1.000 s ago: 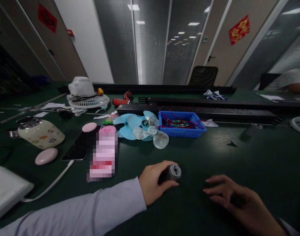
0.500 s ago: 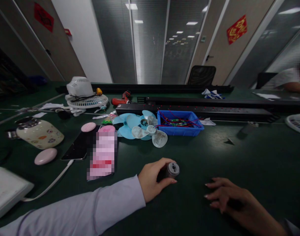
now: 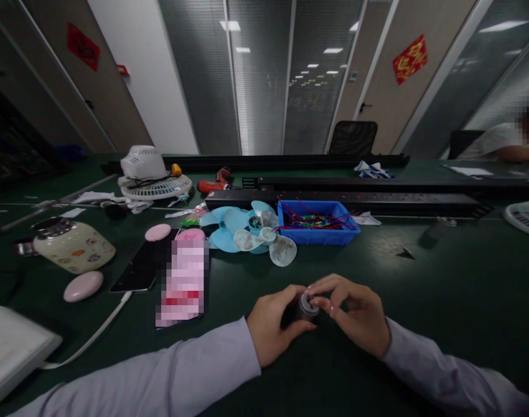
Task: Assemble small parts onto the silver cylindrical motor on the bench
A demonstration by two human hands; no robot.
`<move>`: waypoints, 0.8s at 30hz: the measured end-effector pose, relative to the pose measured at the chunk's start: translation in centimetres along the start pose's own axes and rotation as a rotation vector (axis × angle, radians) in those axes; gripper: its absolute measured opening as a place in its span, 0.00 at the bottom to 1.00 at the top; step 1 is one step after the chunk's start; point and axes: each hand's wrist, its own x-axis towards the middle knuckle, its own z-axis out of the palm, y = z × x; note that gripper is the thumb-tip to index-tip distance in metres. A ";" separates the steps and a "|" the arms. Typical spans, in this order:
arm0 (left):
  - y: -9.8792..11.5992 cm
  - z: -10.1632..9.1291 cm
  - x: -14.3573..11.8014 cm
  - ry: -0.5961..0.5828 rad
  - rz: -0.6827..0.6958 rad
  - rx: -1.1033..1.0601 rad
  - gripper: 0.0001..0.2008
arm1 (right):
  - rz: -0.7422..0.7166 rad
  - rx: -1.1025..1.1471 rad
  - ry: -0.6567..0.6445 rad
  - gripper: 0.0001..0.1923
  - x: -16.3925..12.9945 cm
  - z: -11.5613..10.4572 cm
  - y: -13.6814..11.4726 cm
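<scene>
My left hand (image 3: 271, 324) is curled around a small grey metal cylinder (image 3: 307, 313), which stands upright on the dark green table (image 3: 247, 382). Its round end faces up and has a dark hole in the middle. From the right, my right hand (image 3: 360, 313) reaches over it, with thumb and forefinger drawn together at the top face, close to the hole. Whether a small part sits between those fingertips is hidden. Beyond the hands lie several fan blades, pale blue ones (image 3: 227, 234) and a clear grey one (image 3: 283, 250).
Behind the blades stands a blue bin (image 3: 320, 234) of wires and circuit boards. Phones (image 3: 136, 269), a cream flask (image 3: 76, 246) and a white box (image 3: 17, 347) with a cable lie left. Farther back are a fan (image 3: 154, 185), a red drill (image 3: 212, 184) and black rails (image 3: 355, 202). A person (image 3: 503, 142) sits far right.
My right hand has moved left and forward from the bare table to the top of the cylinder, its fingers closing together. My left hand keeps its hold. The view has tilted slightly upward.
</scene>
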 end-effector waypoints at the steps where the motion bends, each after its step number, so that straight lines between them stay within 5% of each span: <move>1: 0.0 0.0 0.0 0.002 -0.003 0.003 0.21 | 0.010 0.009 -0.011 0.13 0.1 0.1 0.0; 24: -0.2 0.2 0.0 0.024 0.011 -0.013 0.21 | 0.203 0.027 0.056 0.15 0.0 0.6 -0.5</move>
